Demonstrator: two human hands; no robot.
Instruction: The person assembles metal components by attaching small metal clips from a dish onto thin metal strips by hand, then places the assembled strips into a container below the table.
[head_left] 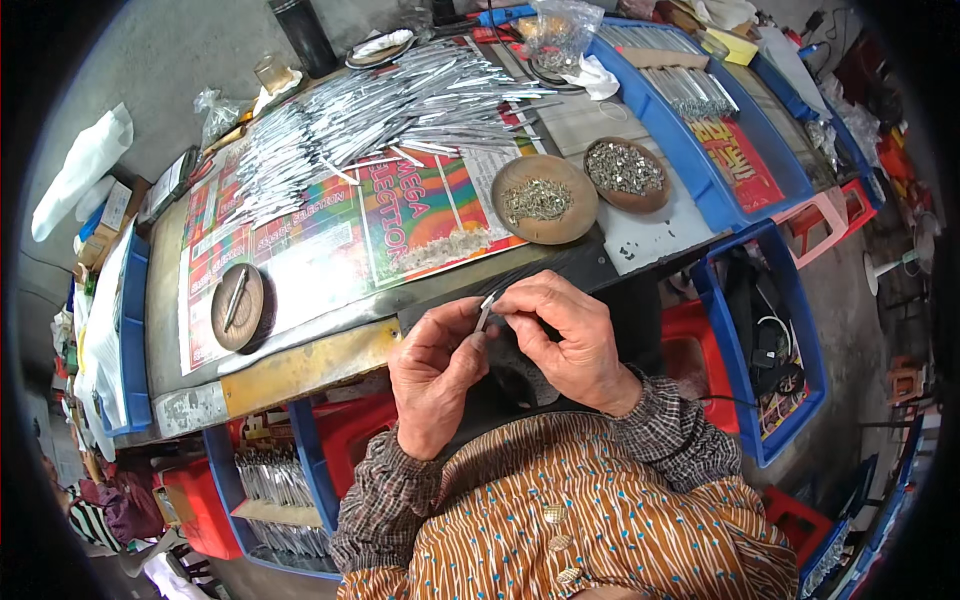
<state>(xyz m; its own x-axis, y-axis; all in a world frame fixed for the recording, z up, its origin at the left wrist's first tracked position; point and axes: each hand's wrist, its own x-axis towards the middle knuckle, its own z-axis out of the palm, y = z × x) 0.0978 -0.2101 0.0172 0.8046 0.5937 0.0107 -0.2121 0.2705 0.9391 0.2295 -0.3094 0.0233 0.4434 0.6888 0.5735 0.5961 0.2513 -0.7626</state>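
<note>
Just past the table's near edge, my left hand (pixel 435 365) pinches a short, slim silvery strip (pixel 484 314) between thumb and fingers. My right hand (pixel 568 335) meets it at the strip's upper end, thumb and forefinger closed there. Whether the right fingers also hold a tiny part is too small to tell. Beyond the hands, a round wooden bowl (pixel 575 232) holds many small brassy metal bits. A darker bowl (pixel 655 200) beside it contains small silvery pieces. Farther back spreads a large loose heap of long silvery strips (pixel 380 110).
At the table's left, a small wooden dish (pixel 257 325) carries a slim metal tool (pixel 236 298). A long blue tray (pixel 715 180) with stacked strips stands at the right. Below hang a blue bin (pixel 708 300) with dark items and another blue tray (pixel 228 480) of strips, near red stools (pixel 690 325).
</note>
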